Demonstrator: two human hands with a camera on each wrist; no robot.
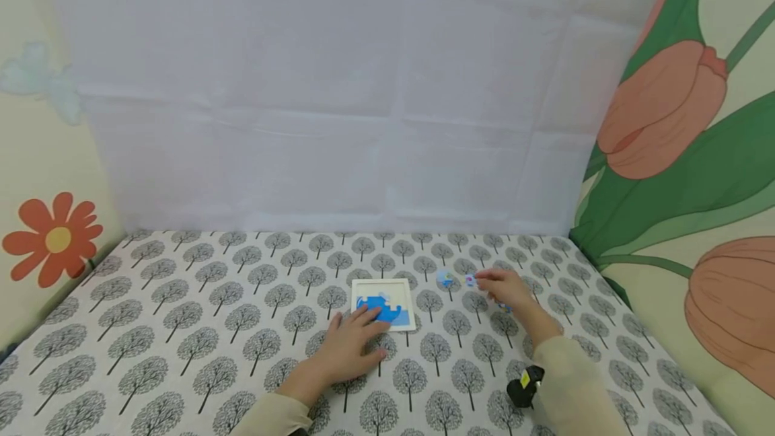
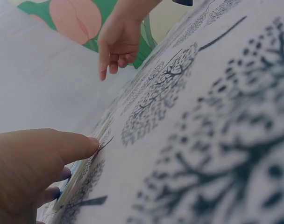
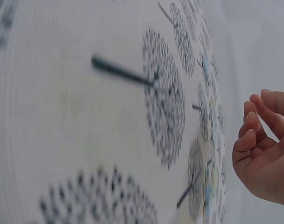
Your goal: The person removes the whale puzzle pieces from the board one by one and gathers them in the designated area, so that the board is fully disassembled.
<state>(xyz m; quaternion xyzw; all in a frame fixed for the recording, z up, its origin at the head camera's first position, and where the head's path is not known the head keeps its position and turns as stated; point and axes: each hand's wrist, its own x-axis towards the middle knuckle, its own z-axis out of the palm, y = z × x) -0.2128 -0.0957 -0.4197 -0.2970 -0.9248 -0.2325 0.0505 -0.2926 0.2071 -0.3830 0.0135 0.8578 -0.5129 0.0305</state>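
A square white-framed jigsaw puzzle [image 1: 406, 282] lies on the table, partly filled with a blue animal-like picture. My left hand [image 1: 354, 345] rests at its lower left with fingers spread over the near edge, covering part of the picture. In the left wrist view, the thumb [image 2: 76, 145] extends alongside the frame. My right hand [image 1: 508, 291] hovers over loose puzzle pieces to the right, fingers loosely bent and nothing visible between the fingertips. Just left of those fingertips is a small pink-and-blue piece [image 1: 470, 280]. Another, light blue and yellow piece [image 1: 445, 278] lies farther left.
One more blue-and-yellow piece [image 1: 504, 307] shows beneath the right hand. The tablecloth [image 1: 242, 375] has a grey tree print. A white sheet [image 1: 315, 99] hangs behind the table, and flower-painted walls flank it. A black wrist device [image 1: 524, 387] is beside the right sleeve.
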